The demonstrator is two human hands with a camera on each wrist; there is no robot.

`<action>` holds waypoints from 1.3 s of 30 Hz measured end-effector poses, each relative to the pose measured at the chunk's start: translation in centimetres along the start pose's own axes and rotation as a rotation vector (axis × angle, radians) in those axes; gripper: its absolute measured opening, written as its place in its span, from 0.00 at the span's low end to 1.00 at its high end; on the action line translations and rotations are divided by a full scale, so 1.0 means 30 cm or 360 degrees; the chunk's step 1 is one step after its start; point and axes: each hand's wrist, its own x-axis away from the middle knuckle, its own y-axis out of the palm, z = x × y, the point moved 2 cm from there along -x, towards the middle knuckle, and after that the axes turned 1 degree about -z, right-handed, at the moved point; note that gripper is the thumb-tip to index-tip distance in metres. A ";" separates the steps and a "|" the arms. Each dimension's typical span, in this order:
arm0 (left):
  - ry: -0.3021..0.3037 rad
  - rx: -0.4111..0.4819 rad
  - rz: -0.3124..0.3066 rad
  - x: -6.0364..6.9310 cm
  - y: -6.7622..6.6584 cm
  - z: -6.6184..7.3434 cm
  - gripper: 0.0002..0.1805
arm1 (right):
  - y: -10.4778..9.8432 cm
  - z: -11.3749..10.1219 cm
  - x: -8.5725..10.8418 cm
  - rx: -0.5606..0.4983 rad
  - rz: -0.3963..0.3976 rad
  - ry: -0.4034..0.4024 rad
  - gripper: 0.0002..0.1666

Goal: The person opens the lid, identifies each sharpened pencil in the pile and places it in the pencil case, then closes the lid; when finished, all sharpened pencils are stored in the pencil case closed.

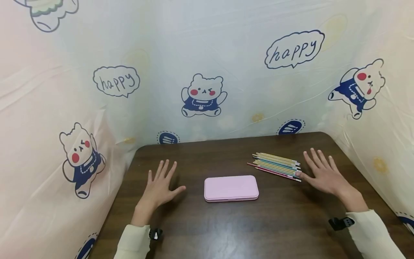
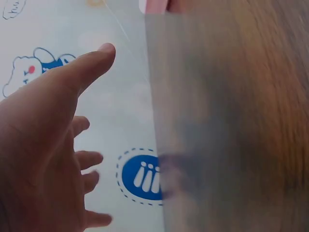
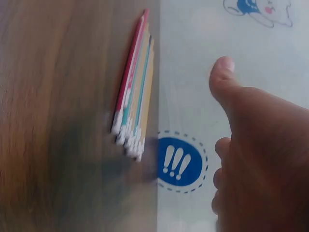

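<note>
A closed pink pencil case (image 1: 231, 188) lies flat near the middle of the dark wooden table. To its right, several pencils (image 1: 276, 166) lie side by side, some yellowish, some teal, one red; the right wrist view shows the pencils (image 3: 133, 92) with their white ends together. My left hand (image 1: 160, 189) is held over the table left of the case, fingers spread, holding nothing. On the other side, my right hand (image 1: 326, 176) is spread beside the white ends of the pencils, its thumb overlapping them in the head view. Whether that thumb touches them I cannot tell.
The wooden table (image 1: 226, 230) has a back edge against a pale curtain (image 1: 245, 100) printed with cartoon bears and the word happy. More of this cloth hangs along the left and right sides. Each wrist wears a small black device (image 1: 341, 223) at the sleeve.
</note>
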 end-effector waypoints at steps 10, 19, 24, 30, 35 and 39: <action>0.0135 0.0045 0.0043 0.008 -0.037 0.139 0.51 | -0.033 -0.153 0.005 -0.0104 -0.0007 -0.0144 0.58; 0.0241 0.0090 0.0089 -0.015 0.003 0.301 0.44 | -0.036 -0.359 -0.016 -0.0190 0.0037 -0.0310 0.51; 0.0331 0.0170 0.0029 -0.038 0.046 0.380 0.43 | -0.007 -0.472 -0.052 -0.0176 0.0124 -0.0542 0.38; 0.0437 0.0167 -0.0103 -0.069 0.104 0.444 0.46 | 0.045 -0.582 -0.096 -0.0174 0.0018 -0.0677 0.33; 0.0517 0.0078 -0.0182 -0.083 0.158 0.467 0.51 | 0.115 -0.628 -0.122 -0.0172 -0.0080 -0.0760 0.34; 0.0522 0.0028 -0.0207 -0.095 0.183 0.475 0.53 | 0.164 -0.648 -0.143 -0.0132 -0.0131 -0.0802 0.36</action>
